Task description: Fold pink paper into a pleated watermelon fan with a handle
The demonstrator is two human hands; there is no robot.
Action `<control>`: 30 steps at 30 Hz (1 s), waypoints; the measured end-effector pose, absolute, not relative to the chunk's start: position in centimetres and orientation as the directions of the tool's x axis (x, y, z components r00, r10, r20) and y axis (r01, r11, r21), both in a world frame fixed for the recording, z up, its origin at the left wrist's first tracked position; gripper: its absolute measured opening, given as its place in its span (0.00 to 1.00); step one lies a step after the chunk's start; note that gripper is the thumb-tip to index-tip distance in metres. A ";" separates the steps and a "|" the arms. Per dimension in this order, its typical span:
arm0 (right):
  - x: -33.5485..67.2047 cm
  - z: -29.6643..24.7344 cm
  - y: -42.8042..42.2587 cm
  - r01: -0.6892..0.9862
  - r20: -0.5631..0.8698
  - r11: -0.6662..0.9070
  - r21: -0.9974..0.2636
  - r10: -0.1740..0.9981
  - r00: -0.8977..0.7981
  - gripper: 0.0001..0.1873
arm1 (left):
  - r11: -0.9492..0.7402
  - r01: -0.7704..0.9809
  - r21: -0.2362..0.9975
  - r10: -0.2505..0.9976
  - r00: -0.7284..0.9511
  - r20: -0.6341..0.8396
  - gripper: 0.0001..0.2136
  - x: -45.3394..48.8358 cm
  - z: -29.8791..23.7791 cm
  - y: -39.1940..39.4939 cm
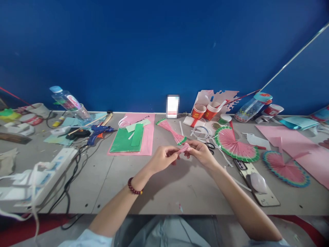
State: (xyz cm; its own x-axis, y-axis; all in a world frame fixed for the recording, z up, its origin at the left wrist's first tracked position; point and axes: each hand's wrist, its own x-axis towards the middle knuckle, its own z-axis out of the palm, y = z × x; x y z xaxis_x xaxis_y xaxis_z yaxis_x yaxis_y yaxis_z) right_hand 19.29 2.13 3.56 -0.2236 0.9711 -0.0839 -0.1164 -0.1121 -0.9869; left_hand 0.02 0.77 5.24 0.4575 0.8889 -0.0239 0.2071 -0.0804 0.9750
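The grey bench (123,185) spreads wide beneath the open watermelon fan (235,144). Well left of that fan lies a pink sheet (149,137) with green paper (125,141) on it. Just left of the fan the left hand (163,158) and right hand (202,153) meet above the bench, the fingers (170,149) of each pinching one end of a small folded pink strip (184,148), held between them, near the fan's left edge.
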 end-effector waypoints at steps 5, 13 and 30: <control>19.1 2.6 1.9 -0.127 -0.041 -0.063 -0.990 0.985 -0.169 0.18 | 0.003 0.118 0.993 0.883 0.465 -0.058 0.14 0.7 4.5 0.5; 18.8 3.1 1.4 0.043 -0.018 -0.015 -0.999 0.997 -0.072 0.19 | 0.169 -0.038 0.985 0.876 0.463 -0.132 0.18 1.8 4.5 -0.3; 18.6 3.6 0.8 0.025 0.064 0.067 -0.997 0.992 -0.105 0.17 | 0.161 -0.118 0.980 0.889 0.448 -0.092 0.22 2.4 3.8 -0.5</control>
